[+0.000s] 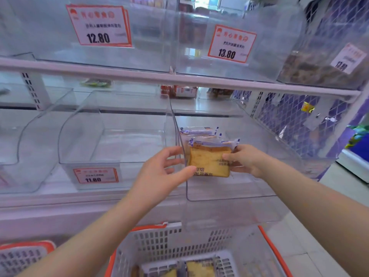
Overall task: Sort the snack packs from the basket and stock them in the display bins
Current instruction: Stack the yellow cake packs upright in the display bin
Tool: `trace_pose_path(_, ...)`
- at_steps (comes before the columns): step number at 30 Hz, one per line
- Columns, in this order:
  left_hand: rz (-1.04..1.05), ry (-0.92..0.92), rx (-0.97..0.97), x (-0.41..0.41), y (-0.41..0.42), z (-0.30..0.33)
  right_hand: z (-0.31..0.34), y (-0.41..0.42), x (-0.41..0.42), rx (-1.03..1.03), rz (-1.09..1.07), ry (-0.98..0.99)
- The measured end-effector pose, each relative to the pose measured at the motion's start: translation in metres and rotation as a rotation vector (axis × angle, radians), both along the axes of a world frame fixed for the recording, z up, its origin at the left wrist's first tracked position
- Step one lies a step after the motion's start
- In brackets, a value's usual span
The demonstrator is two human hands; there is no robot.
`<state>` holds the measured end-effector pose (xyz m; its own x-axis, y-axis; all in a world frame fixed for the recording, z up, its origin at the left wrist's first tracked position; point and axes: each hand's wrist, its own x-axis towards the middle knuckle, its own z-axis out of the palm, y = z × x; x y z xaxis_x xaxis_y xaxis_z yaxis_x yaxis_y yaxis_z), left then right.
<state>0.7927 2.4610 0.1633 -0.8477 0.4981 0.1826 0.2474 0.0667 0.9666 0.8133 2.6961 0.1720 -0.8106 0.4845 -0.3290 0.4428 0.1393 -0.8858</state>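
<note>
Hands meet on one toast pack [209, 163]: the right hand [246, 159] pinches its right edge between thumb and fingers, while the left hand [163, 168] has its thumb curled against the pack's lower left corner, fingers spread loosely at the divider wall. Just behind the hands, more packs [199, 132] lie inside the clear display bin [229, 188]. Below the forearms stands the white basket [179, 242], holding further toast packs [199, 268].

Both forearms are bare to the frame edge; the left hand [159, 172] and right hand [246, 159] wear no gloves.
</note>
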Motion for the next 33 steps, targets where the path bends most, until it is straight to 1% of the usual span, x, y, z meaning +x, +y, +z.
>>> trace_pose_path(4, -0.017, 0.012, -0.016, 0.000, -0.003, 0.001, -0.004, -0.013, -0.023, -0.003, 0.023, -0.050)
trace_pose_path(7, -0.023, 0.004, -0.002, -0.001, -0.003, 0.002, -0.008, -0.018, -0.030, -0.090, 0.111, -0.014)
trace_pose_path(8, -0.022, 0.000, 0.000, 0.000, -0.003, 0.002, -0.005, -0.020, -0.026, -0.091, 0.142, -0.011)
trace_pose_path(9, -0.022, -0.001, -0.001, 0.001, -0.003, 0.003, -0.001, -0.020, -0.020, -0.027, 0.168, -0.028)
trace_pose_path(10, -0.018, -0.005, 0.004, 0.002, -0.003, 0.004, 0.004, -0.022, -0.011, 0.102, 0.205, -0.062)
trace_pose_path(12, -0.007, -0.035, 0.042, 0.006, -0.001, 0.004, 0.012, -0.022, 0.006, 0.490, 0.282, -0.154)
trace_pose_path(13, -0.001, -0.061, 0.070, 0.009, 0.001, 0.003, 0.014, -0.024, 0.015, 0.655, 0.297, -0.129)
trace_pose_path(14, 0.013, -0.092, 0.098, 0.012, 0.002, 0.000, 0.018, -0.029, 0.026, 0.730, 0.291, -0.041)
trace_pose_path(16, 0.069, -0.173, 0.173, 0.017, 0.002, -0.010, 0.024, -0.044, 0.053, 0.725, 0.286, 0.265)
trace_pose_path(17, 0.104, -0.215, 0.209, 0.020, 0.001, -0.017, 0.026, -0.052, 0.069, 0.707, 0.320, 0.413)
trace_pose_path(18, 0.143, -0.246, 0.226, 0.022, 0.000, -0.027, 0.027, -0.061, 0.087, 0.683, 0.384, 0.518)
trace_pose_path(19, 0.187, -0.270, 0.219, 0.025, -0.001, -0.039, 0.023, -0.069, 0.104, 0.665, 0.468, 0.578)
trace_pose_path(20, 0.231, -0.282, 0.181, 0.027, -0.003, -0.055, 0.018, -0.077, 0.119, 0.629, 0.552, 0.578)
trace_pose_path(21, 0.265, -0.280, 0.116, 0.030, -0.005, -0.073, 0.007, -0.082, 0.129, 0.590, 0.620, 0.516)
trace_pose_path(22, 0.278, -0.260, 0.025, 0.033, -0.009, -0.093, -0.007, -0.085, 0.135, 0.564, 0.674, 0.422)
trace_pose_path(24, 0.237, -0.195, -0.209, 0.040, -0.017, -0.139, -0.044, -0.086, 0.137, 0.562, 0.760, 0.207)
trace_pose_path(26, 0.187, -0.156, -0.452, 0.047, -0.028, -0.183, -0.086, -0.086, 0.134, 0.574, 0.812, 0.047)
trace_pose_path(31, 0.171, -0.198, -0.808, 0.064, -0.053, -0.263, -0.178, -0.085, 0.138, 0.492, 0.879, -0.227)
trace_pose_path(33, 0.061, -0.216, -1.001, 0.069, -0.059, -0.284, -0.207, -0.086, 0.140, 0.490, 0.907, -0.289)
